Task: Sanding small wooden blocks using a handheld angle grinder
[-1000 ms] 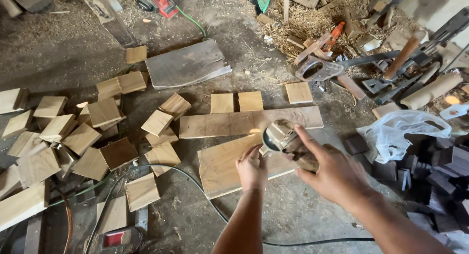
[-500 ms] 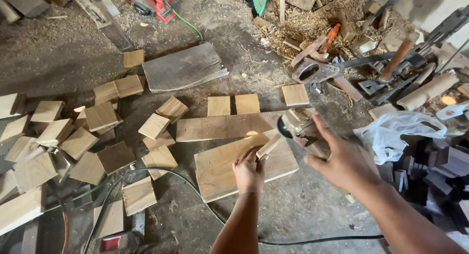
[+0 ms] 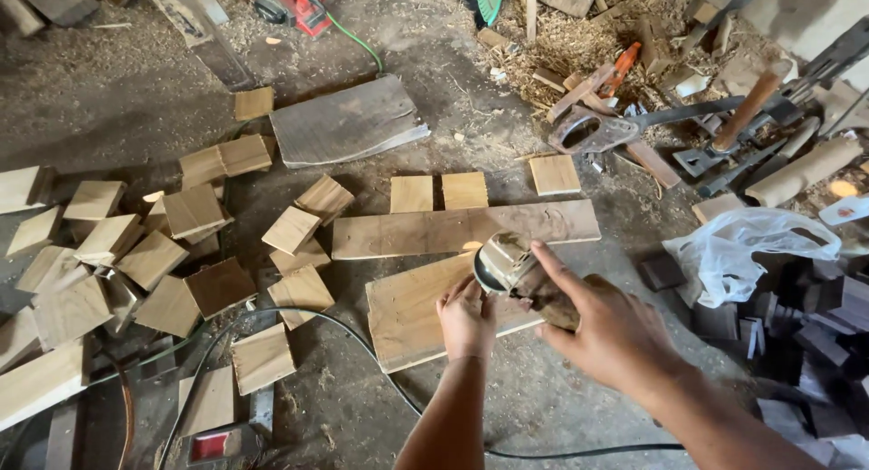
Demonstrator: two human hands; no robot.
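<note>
My right hand (image 3: pixel 608 332) grips a dusty angle grinder (image 3: pixel 512 267) and holds it just above a short wooden plank (image 3: pixel 409 314) lying on the floor. The grinder's disc faces left, toward my left hand (image 3: pixel 466 318). That hand rests on the plank with its fingers curled, its knuckles close to the disc. Whether anything is inside the fist is hidden. A longer plank (image 3: pixel 434 231) lies just beyond the grinder. The grinder's black cable (image 3: pixel 579 452) trails across the floor under my arms.
Several small square wood blocks (image 3: pixel 195 253) lie scattered at the left, and three more (image 3: pixel 463 189) sit behind the long plank. A hand saw (image 3: pixel 588 131), hammers and scraps crowd the upper right, with a plastic bag (image 3: pixel 751 248) and dark offcuts (image 3: pixel 815 325) at the right.
The grinder rose up and to the right away from my left hand, then came back down to the left beside it. My left hand stayed on the plank.
</note>
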